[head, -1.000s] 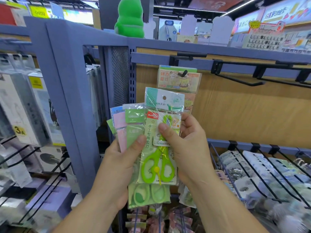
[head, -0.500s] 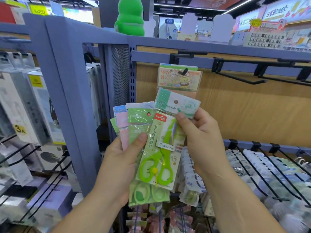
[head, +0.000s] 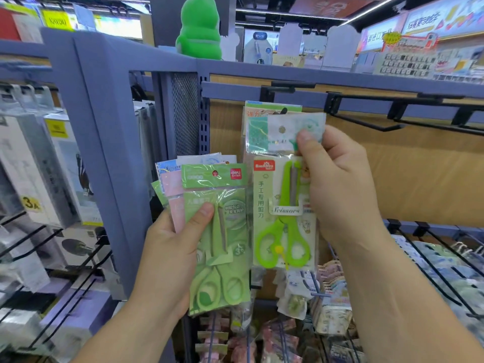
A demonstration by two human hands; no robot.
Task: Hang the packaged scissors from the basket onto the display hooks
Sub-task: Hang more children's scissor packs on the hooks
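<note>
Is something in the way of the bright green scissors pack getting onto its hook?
Nothing visible. The right hand holds the bright green scissors pack just below the hook tip; another pack already hangs on that hook, behind it.

text "Scissors", "手工专用剪刀" on bright-green pack (head: pixel 284 213) held in right hand (head: pixel 340 184) | "deli" on pale-green pack (head: pixel 230 231) held in left hand (head: pixel 172 258) | "3A" on yellow tag (head: pixel 31 204), far left of left hand

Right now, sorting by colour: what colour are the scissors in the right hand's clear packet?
Bright lime-green plastic scissors, clearest in the head view.
</note>
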